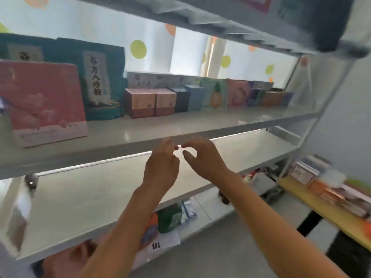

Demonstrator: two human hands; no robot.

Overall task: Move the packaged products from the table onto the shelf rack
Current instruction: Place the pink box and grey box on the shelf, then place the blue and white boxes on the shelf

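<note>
My left hand (162, 167) and right hand (202, 157) are raised in front of the shelf rack (140, 135), level with the front edge of its middle shelf. Both are empty. Fingers of each are loosely curled, fingertips of the two hands nearly meeting; I cannot tell whether they touch. Neither hand is in contact with any package.

Middle shelf, left to right: a large pink box (44, 103) stands at the front left. Behind and beside it is a tall teal box (104, 83) with a vertical label of characters. Next come two small pink boxes (149, 103) side by side and touching, then a dark box (181, 100) and a blue box (195, 97). Further right stand a box showing a pineapple (215, 95) and a pink carton (239, 93), followed by more small packages, too blurred to identify.

The shelf beneath my hands shows a bare grey surface. On the lowest shelf lies a green package (168, 217) among other flat packs.

At right, the counter (301, 189), yellow-topped, carries stacked packaged products (307, 171), well apart from my hands. Image is blurred there; labels unreadable.
</note>
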